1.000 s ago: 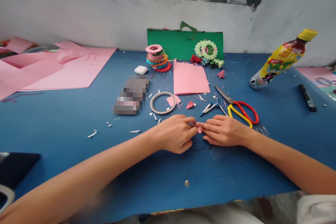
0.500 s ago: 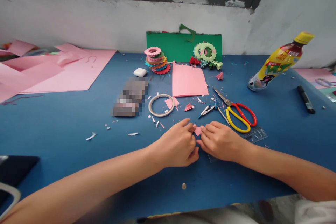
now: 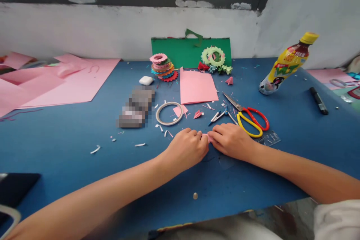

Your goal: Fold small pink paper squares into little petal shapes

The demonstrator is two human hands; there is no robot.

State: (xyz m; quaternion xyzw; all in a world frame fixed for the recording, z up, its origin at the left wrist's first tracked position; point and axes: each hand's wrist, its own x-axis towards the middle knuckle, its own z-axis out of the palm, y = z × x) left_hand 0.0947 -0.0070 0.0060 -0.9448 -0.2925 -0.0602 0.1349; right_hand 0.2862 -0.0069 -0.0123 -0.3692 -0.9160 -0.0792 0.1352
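A small piece of pink paper [image 3: 209, 138] shows between my two hands, low over the blue table. My left hand [image 3: 188, 146] is closed on its left side, knuckles up and fingers curled under. From the right, my right hand [image 3: 232, 139] pinches the same paper, its fingers bunched together. Most of the paper is covered by fingers, so its folds cannot be made out. Just beyond my hands lie a small folded pink paper piece [image 3: 198, 114] and a drawing compass [image 3: 221, 117]. Scissors [image 3: 249, 118] with red and yellow handles rest by my right hand, partly over a clear ruler [image 3: 269, 138].
A tape roll [image 3: 169, 113], a pixelated flat object [image 3: 137, 107] and a white case [image 3: 146, 80] lie left of centre. Behind are a pink sheet [image 3: 198, 87], stacked paper rings [image 3: 164, 68] and a green board [image 3: 177, 50]. A bottle [image 3: 288, 63] and black marker [image 3: 318, 100] are at right.
My left hand's fingers have curled in more tightly, and its thumb has come up against the paper. Less of the pink paper shows as a flat face. The view has shifted slightly.
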